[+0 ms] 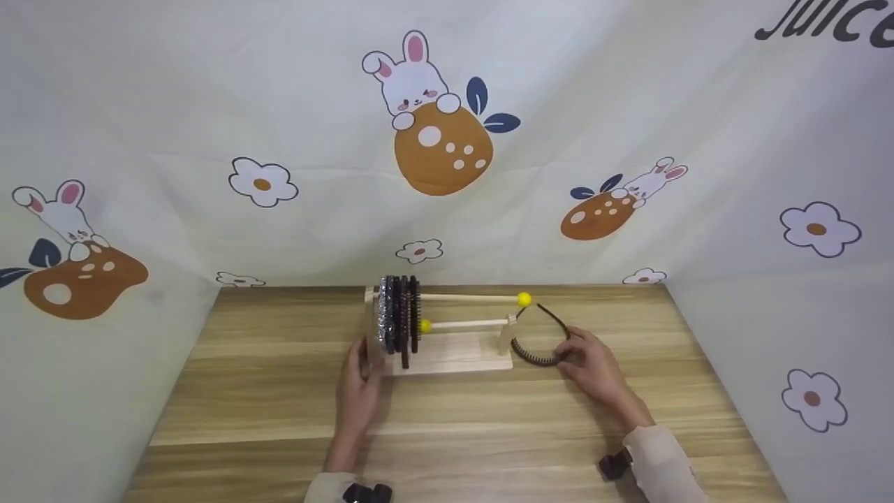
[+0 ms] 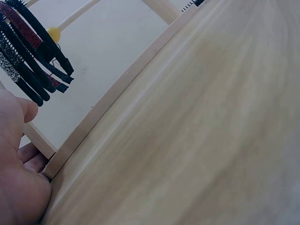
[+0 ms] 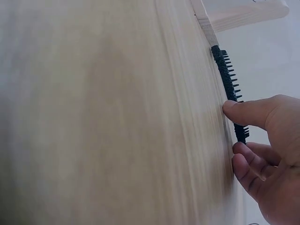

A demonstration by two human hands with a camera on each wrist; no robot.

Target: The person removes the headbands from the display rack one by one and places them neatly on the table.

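Observation:
A wooden stand (image 1: 454, 360) with two yellow-tipped rods lies across the middle of the table. Several dark headbands (image 1: 399, 314), one of them glittery silver, hang together near the left end of the upper rod. My left hand (image 1: 357, 395) grips the stand's left end, its thumb just below the headband ends in the left wrist view. Beside the stand's right end, my right hand (image 1: 595, 367) pinches a black toothed headband (image 1: 536, 360) between thumb and fingers. In the right wrist view this headband (image 3: 226, 75) is close to the tabletop, teeth facing away.
Below and around the stand is a wood-grain table (image 1: 475, 433). A pale cloth backdrop (image 1: 314, 230) printed with rabbits, fruit and flowers rises behind it and on both sides. The upper rod's yellow ball (image 1: 524, 300) sticks out near the right hand.

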